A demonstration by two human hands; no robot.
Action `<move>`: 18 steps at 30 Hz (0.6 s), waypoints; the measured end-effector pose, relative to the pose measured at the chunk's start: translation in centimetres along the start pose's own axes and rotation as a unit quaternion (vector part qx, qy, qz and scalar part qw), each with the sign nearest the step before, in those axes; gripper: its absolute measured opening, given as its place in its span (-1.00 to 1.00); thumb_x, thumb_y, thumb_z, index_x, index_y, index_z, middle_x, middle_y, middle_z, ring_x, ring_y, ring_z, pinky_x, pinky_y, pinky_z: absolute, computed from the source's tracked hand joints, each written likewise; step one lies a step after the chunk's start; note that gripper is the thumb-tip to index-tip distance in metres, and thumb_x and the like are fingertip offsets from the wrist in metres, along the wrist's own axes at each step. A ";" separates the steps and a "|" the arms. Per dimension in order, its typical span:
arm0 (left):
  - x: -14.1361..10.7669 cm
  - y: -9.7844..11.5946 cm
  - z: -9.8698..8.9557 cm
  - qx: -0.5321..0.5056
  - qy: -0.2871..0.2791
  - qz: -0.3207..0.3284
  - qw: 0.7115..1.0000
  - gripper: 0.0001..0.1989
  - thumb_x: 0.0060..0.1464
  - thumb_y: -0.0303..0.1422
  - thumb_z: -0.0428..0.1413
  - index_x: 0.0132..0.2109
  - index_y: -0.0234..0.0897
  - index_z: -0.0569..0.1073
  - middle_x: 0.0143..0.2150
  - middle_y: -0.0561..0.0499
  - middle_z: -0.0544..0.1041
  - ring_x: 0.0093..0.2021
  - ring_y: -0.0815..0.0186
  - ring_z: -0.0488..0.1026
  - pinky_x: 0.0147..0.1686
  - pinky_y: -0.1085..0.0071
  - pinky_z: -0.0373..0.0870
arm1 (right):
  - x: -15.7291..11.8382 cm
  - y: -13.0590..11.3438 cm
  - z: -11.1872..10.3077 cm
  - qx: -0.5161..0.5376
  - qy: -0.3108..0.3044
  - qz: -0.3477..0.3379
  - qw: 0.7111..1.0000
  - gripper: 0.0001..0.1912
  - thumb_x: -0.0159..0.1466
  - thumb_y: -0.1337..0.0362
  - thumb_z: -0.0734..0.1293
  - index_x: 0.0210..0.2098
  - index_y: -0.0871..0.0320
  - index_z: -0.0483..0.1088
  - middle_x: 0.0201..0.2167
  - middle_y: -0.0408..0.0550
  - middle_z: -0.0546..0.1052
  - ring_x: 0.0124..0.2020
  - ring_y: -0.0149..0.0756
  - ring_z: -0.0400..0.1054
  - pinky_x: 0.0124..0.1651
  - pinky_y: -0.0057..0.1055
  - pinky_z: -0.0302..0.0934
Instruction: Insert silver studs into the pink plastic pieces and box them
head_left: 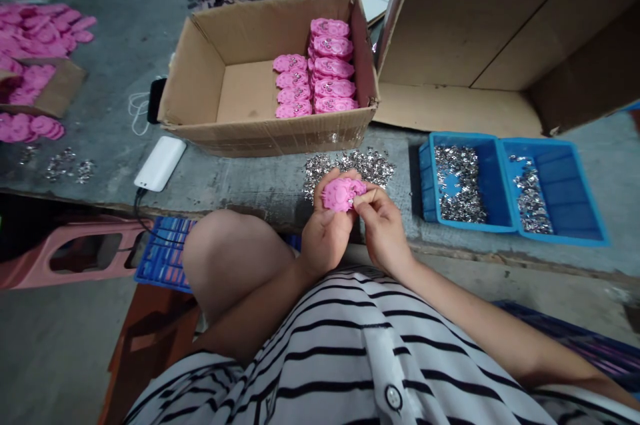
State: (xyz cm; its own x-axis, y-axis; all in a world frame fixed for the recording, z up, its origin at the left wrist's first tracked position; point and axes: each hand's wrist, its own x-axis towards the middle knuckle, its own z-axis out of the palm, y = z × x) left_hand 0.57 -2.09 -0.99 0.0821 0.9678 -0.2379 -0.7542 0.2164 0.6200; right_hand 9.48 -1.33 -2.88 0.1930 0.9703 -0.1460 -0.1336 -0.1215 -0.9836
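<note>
A flat pink moulded piece (339,194) with a wavy outline is gripped in my left hand (326,238), face up, fingers behind it and thumb at its lower edge. The thumb and forefinger of my right hand (384,225) pinch at the piece's right side. A tiny shiny bit shows at those fingertips, too small to name. Just behind my hands, small silvery metal parts (367,165) lie loose on the grey worktop (260,175). Beyond them stands an open cardboard box (200,78) with stacked pink pieces (333,68) in its right half.
Two joined blue bins (507,185) with small metal parts stand on the right, before a large carton (480,25). A white power bank (160,163) with a cable lies left. More pink pieces (40,31) are heaped far left. A pink stool (85,245) is below the worktop.
</note>
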 end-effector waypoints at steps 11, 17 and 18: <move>0.7 0.9 -0.5 -0.037 -0.003 -0.057 0.998 -0.42 -0.04 -0.34 0.02 0.19 -0.10 0.25 0.11 -0.09 0.47 0.16 -0.01 0.37 0.10 -0.11 0.27 | 0.7 -1.0 -1.7 0.036 0.018 -0.030 0.999 -0.87 0.07 0.25 0.40 -0.41 0.09 0.36 -0.08 -0.05 0.43 -0.07 -0.23 0.32 0.10 -0.18 0.14; 0.6 1.0 -0.2 0.030 0.006 -0.082 0.996 -0.30 -0.15 -0.49 0.17 0.17 -0.04 0.19 0.09 -0.06 0.48 0.09 0.01 0.44 0.08 -0.14 0.28 | 4.9 -4.4 -9.0 -0.178 0.096 -0.203 0.958 -0.93 0.12 0.30 0.38 -0.39 0.08 0.38 -0.17 0.03 0.48 -0.10 -0.23 0.36 0.00 -0.19 0.16; 0.6 1.0 -0.2 0.033 0.006 -0.080 0.996 -0.30 -0.15 -0.49 0.18 0.16 -0.04 0.19 0.08 -0.06 0.48 0.08 0.02 0.45 0.07 -0.13 0.29 | 5.9 -5.0 -10.5 -0.247 0.117 -0.199 0.941 -0.95 0.11 0.32 0.38 -0.42 0.10 0.40 -0.23 0.04 0.49 -0.15 -0.25 0.36 -0.04 -0.19 0.15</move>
State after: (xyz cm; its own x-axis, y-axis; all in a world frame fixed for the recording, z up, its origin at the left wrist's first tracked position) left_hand -0.25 -1.31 -0.63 0.1902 0.9186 -0.3463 -0.6873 0.3765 0.6212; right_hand 21.47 2.76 0.03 0.3494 0.8938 0.2813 0.4507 0.1029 -0.8867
